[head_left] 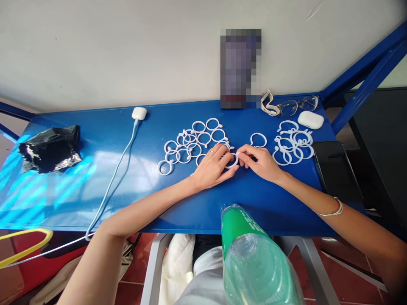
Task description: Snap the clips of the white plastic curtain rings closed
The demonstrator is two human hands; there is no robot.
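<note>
Beyond the bottle (251, 254), left hand (210, 168) and right hand (262, 163) are pinching one white ring (234, 163), apparently steadying it from both sides; ring clusters left (190, 142) and right (288, 147) of the bottle are lying apart, probably avoiding mixing.

Head-worn view, facing forward, angled down, near tabletop (190, 209)

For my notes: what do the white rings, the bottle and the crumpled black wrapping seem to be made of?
White rings: probably plastic, opaque and smooth, with uniform colour.
Bottle: likely plastic, transparent and glossy, showing reflections.
Crumpled black wrapping: apparently thin plastic film, shiny, with bright glints along its creases.
</note>
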